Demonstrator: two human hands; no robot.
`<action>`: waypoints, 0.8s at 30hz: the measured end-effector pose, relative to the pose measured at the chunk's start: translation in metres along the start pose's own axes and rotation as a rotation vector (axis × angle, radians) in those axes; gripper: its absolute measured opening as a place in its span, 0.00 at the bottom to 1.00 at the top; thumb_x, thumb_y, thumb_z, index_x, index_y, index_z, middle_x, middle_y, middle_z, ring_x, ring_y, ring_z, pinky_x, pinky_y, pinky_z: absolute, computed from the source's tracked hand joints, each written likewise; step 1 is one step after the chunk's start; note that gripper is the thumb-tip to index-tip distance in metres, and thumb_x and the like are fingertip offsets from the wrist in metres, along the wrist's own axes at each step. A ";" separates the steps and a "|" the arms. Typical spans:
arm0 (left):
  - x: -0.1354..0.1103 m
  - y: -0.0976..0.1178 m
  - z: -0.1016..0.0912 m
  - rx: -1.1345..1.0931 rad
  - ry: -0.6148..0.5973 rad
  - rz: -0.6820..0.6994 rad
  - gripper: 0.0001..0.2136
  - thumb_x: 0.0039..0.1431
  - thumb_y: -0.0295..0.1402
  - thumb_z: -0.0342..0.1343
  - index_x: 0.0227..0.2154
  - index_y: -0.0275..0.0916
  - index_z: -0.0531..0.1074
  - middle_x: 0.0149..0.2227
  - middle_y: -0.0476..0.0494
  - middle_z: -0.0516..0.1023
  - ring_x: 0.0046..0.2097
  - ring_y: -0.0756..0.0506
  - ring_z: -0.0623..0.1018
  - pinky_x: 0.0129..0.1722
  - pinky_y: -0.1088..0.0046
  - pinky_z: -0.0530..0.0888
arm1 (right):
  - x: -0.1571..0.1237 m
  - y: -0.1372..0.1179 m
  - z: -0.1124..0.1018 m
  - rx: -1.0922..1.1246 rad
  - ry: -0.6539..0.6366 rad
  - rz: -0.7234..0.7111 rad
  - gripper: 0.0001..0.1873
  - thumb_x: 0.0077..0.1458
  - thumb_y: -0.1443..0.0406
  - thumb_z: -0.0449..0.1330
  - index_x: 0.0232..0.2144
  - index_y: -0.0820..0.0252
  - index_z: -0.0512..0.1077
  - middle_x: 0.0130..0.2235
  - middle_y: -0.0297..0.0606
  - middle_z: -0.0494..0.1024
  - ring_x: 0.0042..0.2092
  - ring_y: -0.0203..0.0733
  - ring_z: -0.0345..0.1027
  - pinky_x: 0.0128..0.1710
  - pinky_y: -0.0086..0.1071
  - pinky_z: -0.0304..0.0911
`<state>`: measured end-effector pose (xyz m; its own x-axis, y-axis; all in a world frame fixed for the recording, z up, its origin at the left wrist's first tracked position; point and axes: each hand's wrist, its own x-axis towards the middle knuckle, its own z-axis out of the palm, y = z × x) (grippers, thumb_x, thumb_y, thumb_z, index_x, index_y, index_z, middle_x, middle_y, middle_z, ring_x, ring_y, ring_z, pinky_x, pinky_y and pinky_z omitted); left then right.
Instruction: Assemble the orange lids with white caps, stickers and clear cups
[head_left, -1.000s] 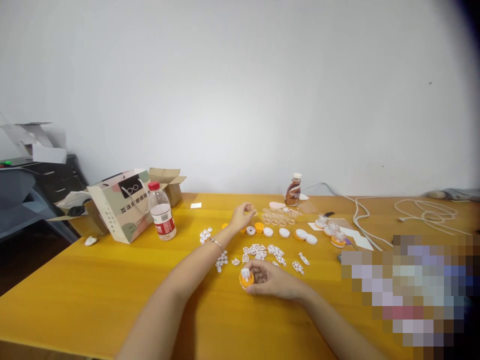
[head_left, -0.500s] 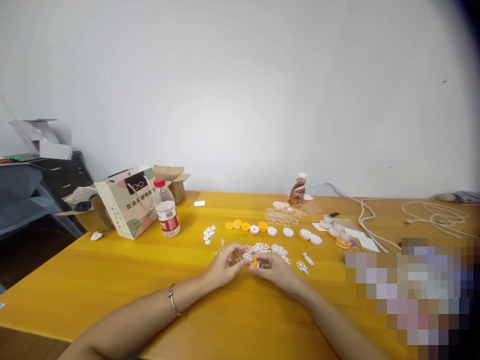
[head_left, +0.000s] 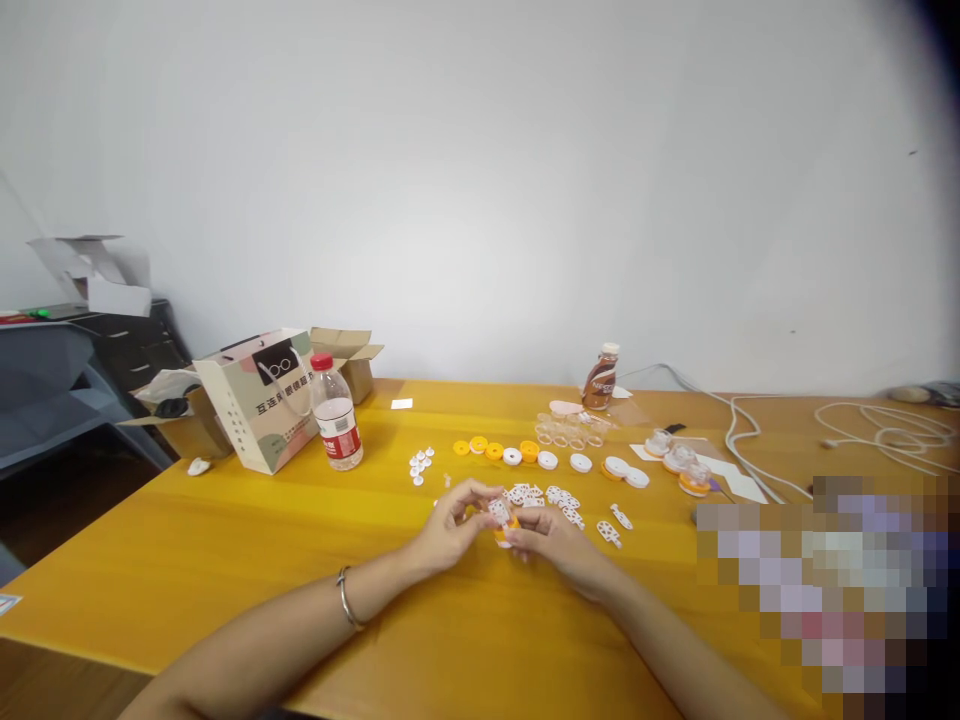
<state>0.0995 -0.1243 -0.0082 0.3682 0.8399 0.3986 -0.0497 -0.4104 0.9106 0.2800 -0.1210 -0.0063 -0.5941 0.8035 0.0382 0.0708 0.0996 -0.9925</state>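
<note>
My left hand (head_left: 448,533) pinches a white plastic piece (head_left: 499,511) with holes in it, between thumb and fingertips. Close against that piece, my right hand (head_left: 556,545) grips a small orange and white round part (head_left: 504,534), partly hidden by the fingers. The two parts touch or nearly touch; I cannot tell if they are joined. Just beyond my hands lies a cluster of white perforated pieces (head_left: 561,496), with two more (head_left: 609,533) to the right. A row of orange and white round caps (head_left: 493,452) runs behind them.
Small white pegged discs (head_left: 418,467) lie left, near a water bottle (head_left: 341,432) and a paper bag (head_left: 262,420). Clear plastic cups (head_left: 570,430) and a brown bottle (head_left: 601,378) stand at the back. Orange-based clear assemblies (head_left: 694,478) and white cables (head_left: 739,440) occupy the right.
The orange and white part has turned and shows more below the white piece. Both hands stay together in nearly the same place; the view has shifted slightly.
</note>
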 end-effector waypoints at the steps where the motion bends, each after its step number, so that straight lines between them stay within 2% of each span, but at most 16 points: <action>1: 0.001 0.004 -0.003 -0.077 -0.093 -0.039 0.16 0.52 0.39 0.54 0.42 0.37 0.66 0.40 0.40 0.72 0.42 0.45 0.72 0.44 0.67 0.67 | 0.000 0.000 0.001 0.048 -0.028 0.014 0.16 0.45 0.54 0.59 0.26 0.62 0.71 0.24 0.32 0.67 0.25 0.32 0.58 0.26 0.26 0.55; 4: 0.005 0.015 -0.011 -0.211 -0.310 -0.112 0.17 0.53 0.39 0.54 0.44 0.39 0.65 0.47 0.38 0.69 0.47 0.43 0.70 0.46 0.65 0.66 | 0.000 -0.001 0.003 0.115 -0.038 0.014 0.17 0.42 0.54 0.61 0.28 0.63 0.71 0.25 0.33 0.69 0.25 0.32 0.58 0.26 0.27 0.56; 6: 0.007 0.019 -0.014 -0.189 -0.333 -0.086 0.18 0.53 0.38 0.54 0.46 0.40 0.64 0.50 0.38 0.66 0.51 0.42 0.67 0.48 0.64 0.64 | 0.001 -0.002 0.003 0.070 0.003 -0.012 0.15 0.43 0.55 0.61 0.28 0.63 0.71 0.26 0.33 0.69 0.26 0.33 0.59 0.27 0.27 0.57; 8: 0.008 0.019 -0.015 -0.113 -0.258 -0.025 0.21 0.53 0.37 0.54 0.50 0.43 0.61 0.53 0.38 0.62 0.53 0.42 0.64 0.49 0.63 0.64 | 0.003 -0.001 0.001 0.006 0.044 -0.047 0.14 0.44 0.56 0.60 0.29 0.62 0.71 0.27 0.34 0.70 0.29 0.35 0.61 0.30 0.28 0.58; 10: 0.009 0.018 -0.016 0.007 -0.113 0.020 0.24 0.52 0.37 0.55 0.52 0.45 0.56 0.54 0.38 0.60 0.52 0.43 0.64 0.47 0.66 0.66 | 0.004 0.000 0.000 -0.061 0.083 -0.073 0.14 0.45 0.57 0.59 0.32 0.61 0.71 0.29 0.34 0.71 0.31 0.36 0.63 0.33 0.29 0.59; 12: 0.010 0.018 -0.017 0.168 -0.006 0.019 0.25 0.50 0.37 0.56 0.51 0.43 0.57 0.50 0.39 0.64 0.46 0.45 0.69 0.40 0.71 0.69 | 0.005 0.000 0.000 -0.158 0.123 -0.071 0.16 0.45 0.57 0.59 0.35 0.61 0.71 0.29 0.34 0.71 0.30 0.36 0.62 0.31 0.29 0.58; 13: 0.010 0.018 -0.017 0.256 0.004 0.005 0.23 0.50 0.38 0.56 0.49 0.41 0.60 0.45 0.40 0.68 0.41 0.47 0.71 0.36 0.74 0.69 | 0.004 0.000 0.000 -0.218 0.145 -0.066 0.16 0.45 0.58 0.59 0.36 0.61 0.72 0.28 0.33 0.70 0.28 0.35 0.61 0.29 0.28 0.58; 16: 0.009 0.022 -0.016 0.489 -0.072 -0.039 0.14 0.53 0.41 0.52 0.37 0.36 0.68 0.29 0.47 0.73 0.28 0.52 0.70 0.27 0.79 0.66 | 0.002 -0.003 0.003 -0.388 0.209 -0.076 0.15 0.45 0.59 0.58 0.35 0.60 0.72 0.24 0.31 0.68 0.24 0.33 0.57 0.24 0.26 0.54; 18: 0.008 0.026 -0.016 0.597 -0.127 -0.030 0.13 0.56 0.41 0.48 0.33 0.36 0.70 0.25 0.48 0.72 0.25 0.52 0.69 0.25 0.79 0.65 | 0.000 -0.006 0.005 -0.454 0.232 -0.112 0.13 0.45 0.60 0.58 0.33 0.59 0.73 0.23 0.31 0.68 0.23 0.33 0.56 0.23 0.26 0.53; 21: 0.007 0.032 -0.017 0.700 -0.236 0.078 0.10 0.58 0.36 0.47 0.37 0.38 0.70 0.31 0.45 0.74 0.32 0.49 0.71 0.34 0.76 0.67 | -0.002 -0.007 0.005 -0.465 0.180 -0.119 0.11 0.46 0.59 0.57 0.32 0.59 0.73 0.22 0.31 0.66 0.23 0.33 0.54 0.22 0.25 0.51; 24: 0.007 0.040 -0.022 0.656 -0.383 0.190 0.13 0.58 0.27 0.43 0.45 0.40 0.66 0.42 0.42 0.72 0.43 0.47 0.71 0.44 0.71 0.66 | -0.002 -0.006 0.004 -0.384 0.076 -0.056 0.13 0.48 0.57 0.56 0.31 0.60 0.73 0.20 0.29 0.63 0.22 0.31 0.52 0.21 0.24 0.49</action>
<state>0.0799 -0.1271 0.0332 0.7091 0.6022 0.3667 0.3711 -0.7610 0.5321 0.2775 -0.1260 -0.0006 -0.5453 0.8304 0.1142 0.3428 0.3453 -0.8736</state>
